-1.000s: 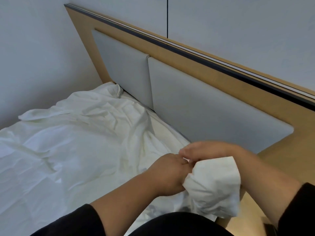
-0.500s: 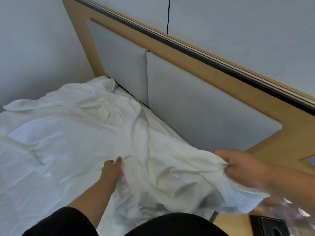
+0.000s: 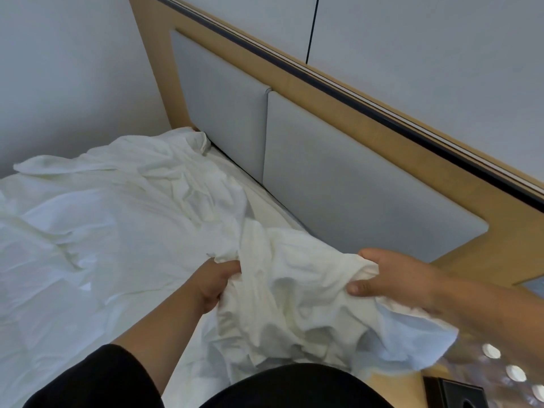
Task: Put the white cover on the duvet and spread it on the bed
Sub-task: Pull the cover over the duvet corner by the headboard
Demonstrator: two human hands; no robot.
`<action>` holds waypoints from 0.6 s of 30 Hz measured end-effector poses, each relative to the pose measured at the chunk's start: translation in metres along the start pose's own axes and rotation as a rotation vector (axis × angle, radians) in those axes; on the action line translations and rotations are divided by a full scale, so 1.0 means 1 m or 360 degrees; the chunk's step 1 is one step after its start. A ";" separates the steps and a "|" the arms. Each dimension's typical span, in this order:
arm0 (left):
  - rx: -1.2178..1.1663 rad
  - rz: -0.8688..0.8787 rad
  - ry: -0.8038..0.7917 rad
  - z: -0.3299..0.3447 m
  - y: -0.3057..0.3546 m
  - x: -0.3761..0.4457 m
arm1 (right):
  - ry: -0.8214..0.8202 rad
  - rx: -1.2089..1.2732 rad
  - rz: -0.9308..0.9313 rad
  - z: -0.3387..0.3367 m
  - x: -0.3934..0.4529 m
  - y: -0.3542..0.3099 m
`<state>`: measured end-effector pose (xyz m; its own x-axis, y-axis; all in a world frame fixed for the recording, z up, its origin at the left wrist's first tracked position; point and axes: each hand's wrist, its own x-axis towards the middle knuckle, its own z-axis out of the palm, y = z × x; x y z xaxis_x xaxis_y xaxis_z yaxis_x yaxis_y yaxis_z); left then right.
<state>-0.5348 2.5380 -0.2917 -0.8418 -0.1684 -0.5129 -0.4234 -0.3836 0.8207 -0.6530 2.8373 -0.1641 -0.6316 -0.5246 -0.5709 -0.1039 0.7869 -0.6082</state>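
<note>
Two hands gripping the cover's near corner

Left hand [image 3: 216, 285] and right hand [image 3: 391, 279] each clutch bunched cover [image 3: 294, 295] by the headboard [image 3: 338, 184]; the rest lies rumpled across the bed [image 3: 273, 207] (duvet itself not distinguishable), so spreading looks barely begun.

pale walls [image 3: 73, 69]; wooden headboard [image 3: 382, 136] with grey padded panels [image 3: 353, 187].
</note>
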 end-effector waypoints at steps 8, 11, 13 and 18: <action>-0.0672 0.0277 0.0230 -0.028 0.015 -0.038 | 0.0533 -0.0724 -0.0054 -0.039 0.030 0.003; -0.0248 0.0102 0.0204 -0.060 0.007 -0.055 | 0.0838 -0.0641 -0.0003 -0.065 0.042 0.013; 0.0289 -0.0221 0.0360 -0.099 -0.026 -0.061 | 0.0886 -0.0701 0.0104 -0.079 0.049 0.017; 0.0944 -0.1100 0.0771 -0.224 -0.190 -0.058 | 0.0853 -0.0707 0.0132 -0.070 0.051 0.009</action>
<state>-0.3302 2.4170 -0.4738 -0.1822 -0.4793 -0.8585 -0.9713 -0.0479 0.2328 -0.7403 2.8405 -0.1605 -0.9310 -0.3145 -0.1853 -0.2711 0.9356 -0.2262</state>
